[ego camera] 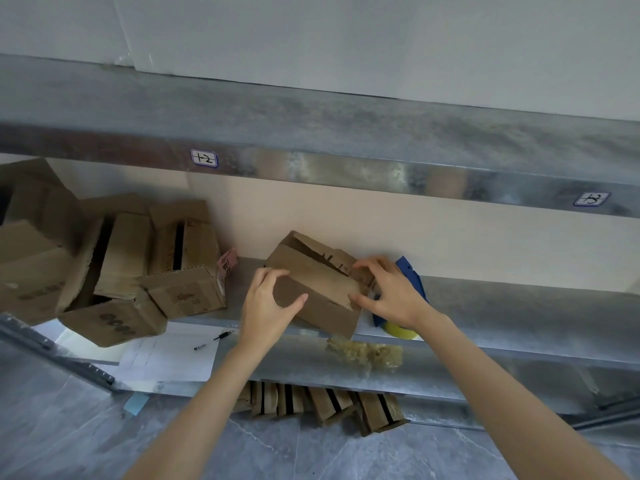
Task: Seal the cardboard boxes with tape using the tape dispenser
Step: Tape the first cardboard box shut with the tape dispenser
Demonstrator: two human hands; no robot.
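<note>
A small brown cardboard box (318, 278) lies tilted on the metal shelf (502, 306), its top flaps partly apart. My left hand (268, 303) grips its near left corner, thumb on the front face. My right hand (388, 292) holds the right end, fingers curled over the flaps. Behind my right hand stands the blue tape dispenser (410, 275), with its yellowish tape roll (398, 330) showing below my wrist; most of it is hidden.
Several open cardboard boxes (114, 258) pile up at the shelf's left. Paper sheets (169, 355) and a pen (214, 340) lie at the front edge. More boxes (325, 403) stand on the floor below. An upper shelf (311, 133) overhangs.
</note>
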